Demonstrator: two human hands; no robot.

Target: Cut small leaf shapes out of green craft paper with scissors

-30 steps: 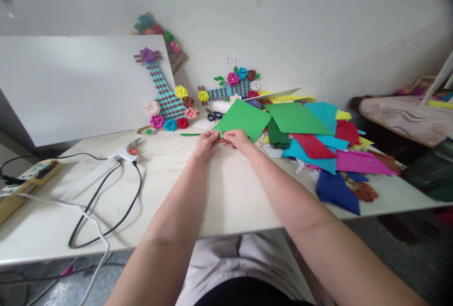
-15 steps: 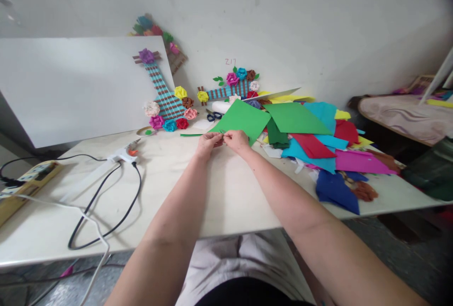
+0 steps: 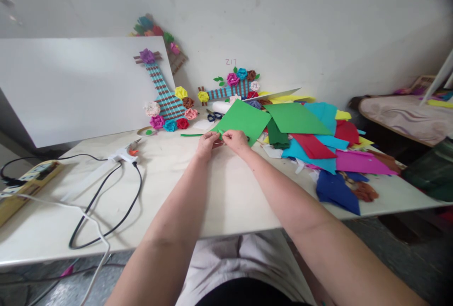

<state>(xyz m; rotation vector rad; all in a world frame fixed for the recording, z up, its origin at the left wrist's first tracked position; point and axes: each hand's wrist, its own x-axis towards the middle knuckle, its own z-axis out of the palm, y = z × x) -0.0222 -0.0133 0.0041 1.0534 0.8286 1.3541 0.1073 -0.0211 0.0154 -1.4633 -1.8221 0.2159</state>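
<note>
Both my hands meet near the far middle of the white table [image 3: 219, 197]. My left hand [image 3: 208, 144] and my right hand [image 3: 236, 140] pinch a small green paper piece [image 3: 221, 132] between their fingertips. The piece is tiny and partly hidden by my fingers. Just behind my hands lies a large green paper sheet [image 3: 244, 118], with a thin green strip [image 3: 191, 134] to its left on the table.
A heap of coloured paper sheets [image 3: 318, 148] covers the right side. A glue gun [image 3: 123, 153] with black cable lies at left beside a power strip [image 3: 24, 181]. Blue scissors [image 3: 214, 116], woven decorations with paper flowers [image 3: 170, 103] and a white board [image 3: 71, 84] stand at the back.
My hands have stayed in the same spot; the fingers have worked the small green piece, which now shows a little more above my fingertips.
</note>
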